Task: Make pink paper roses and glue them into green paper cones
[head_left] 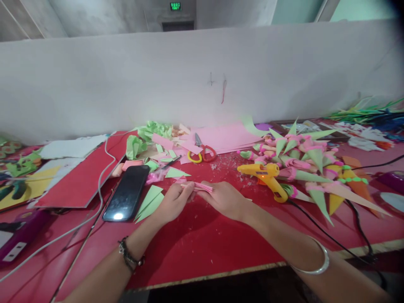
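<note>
Both my hands meet over the red table [202,248] and together pinch a narrow pink paper strip [202,187]. My left hand [173,203] grips its left end; a dark beaded bracelet is on that wrist. My right hand [224,199] holds the right part of the strip, with a silver bangle further up the arm. Green paper triangles [150,201] lie just left of my left hand, beside a black phone [126,198]. A yellow glue gun [267,176] lies to the right of my right hand, its cord running off the front edge.
Red-and-yellow scissors [202,152] lie on pink paper sheets [227,136] at the back. A heap of pink and green paper cones [303,164] fills the right side. Crumpled green paper [142,136], white cables [101,185] and a red sheet [85,176] sit left. A grey partition wall [202,80] stands behind the table.
</note>
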Motion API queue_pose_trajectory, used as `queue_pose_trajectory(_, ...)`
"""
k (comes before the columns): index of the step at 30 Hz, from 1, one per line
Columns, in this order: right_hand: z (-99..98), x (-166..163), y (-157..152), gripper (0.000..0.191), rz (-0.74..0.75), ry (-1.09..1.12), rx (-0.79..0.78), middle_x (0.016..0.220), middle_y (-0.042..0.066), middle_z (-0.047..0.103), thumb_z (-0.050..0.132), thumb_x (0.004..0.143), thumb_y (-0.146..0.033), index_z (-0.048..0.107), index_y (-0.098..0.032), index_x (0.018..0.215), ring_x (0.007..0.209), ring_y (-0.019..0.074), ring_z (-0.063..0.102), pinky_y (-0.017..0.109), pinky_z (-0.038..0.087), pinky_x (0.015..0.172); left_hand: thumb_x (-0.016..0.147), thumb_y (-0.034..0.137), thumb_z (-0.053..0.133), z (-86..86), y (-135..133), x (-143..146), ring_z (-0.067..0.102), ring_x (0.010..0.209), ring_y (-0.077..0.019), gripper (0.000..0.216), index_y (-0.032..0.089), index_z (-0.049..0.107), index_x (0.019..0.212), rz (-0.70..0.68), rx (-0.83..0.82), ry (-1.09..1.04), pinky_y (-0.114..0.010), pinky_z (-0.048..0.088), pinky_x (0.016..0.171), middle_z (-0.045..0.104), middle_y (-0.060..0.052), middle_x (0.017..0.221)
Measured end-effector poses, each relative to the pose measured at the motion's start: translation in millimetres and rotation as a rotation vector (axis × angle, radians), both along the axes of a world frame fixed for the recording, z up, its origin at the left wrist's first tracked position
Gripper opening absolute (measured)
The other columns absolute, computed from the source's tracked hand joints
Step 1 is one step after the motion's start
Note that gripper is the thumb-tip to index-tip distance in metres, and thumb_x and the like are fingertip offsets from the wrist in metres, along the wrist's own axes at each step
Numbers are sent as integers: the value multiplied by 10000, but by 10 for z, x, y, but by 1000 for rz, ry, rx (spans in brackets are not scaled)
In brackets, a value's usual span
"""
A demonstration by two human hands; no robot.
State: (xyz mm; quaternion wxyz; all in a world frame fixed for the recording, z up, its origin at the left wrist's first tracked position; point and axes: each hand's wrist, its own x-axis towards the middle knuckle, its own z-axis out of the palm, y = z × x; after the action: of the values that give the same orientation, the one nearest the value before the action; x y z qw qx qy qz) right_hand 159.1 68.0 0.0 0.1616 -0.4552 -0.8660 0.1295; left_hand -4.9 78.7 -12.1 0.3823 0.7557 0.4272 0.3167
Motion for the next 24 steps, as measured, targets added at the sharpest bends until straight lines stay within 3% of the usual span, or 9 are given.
queue_pose_trajectory(4, 5, -2, 1, 356, 26, -23, -13, 802, 81, 652, 254, 904, -312, 550, -150, 1017, 679, 154, 599, 216, 348, 575, 857, 382, 245, 4, -4, -2, 281, 411, -62, 445, 164, 345, 482, -17, -14, -5, -213, 242, 426, 313, 52, 442)
queue_pose_trajectory(10, 50, 53, 1, 371, 160, 254, -179, 620, 0, 555, 267, 895, -290, 568, -139, 738, 563, 86, 487, 190, 343, 571, 848, 349, 304, 58, 2, -47, 375, 497, -77, 386, 136, 495, 588, -86, 139, 47, -201, 300, 497, 439, 28, 541)
queue_pose_trajectory(14, 66, 72, -1, 341, 196, 370, -274, 543, -40, 465, 298, 882, -258, 547, -140, 680, 528, 64, 443, 179, 337, 568, 840, 330, 323, 102, 0, -61, 379, 503, -79, 387, 137, 486, 547, -95, 192, 88, -202, 292, 511, 426, 33, 513)
queue_pose_trajectory(19, 74, 47, -10, 302, 174, 300, -206, 649, -4, 573, 316, 879, -253, 595, -152, 819, 588, 89, 504, 189, 355, 575, 841, 385, 298, 61, -15, -35, 339, 435, -68, 438, 145, 453, 508, 3, 115, 51, -197, 258, 447, 376, 44, 452)
queue_pose_trajectory(24, 0, 9, -2, 323, 89, 92, 1, 864, 52, 652, 282, 891, -277, 534, -195, 1077, 718, 152, 594, 225, 391, 608, 835, 451, 302, -9, -10, 13, 288, 369, -56, 481, 148, 437, 486, 118, -30, -51, -199, 220, 394, 321, 58, 386)
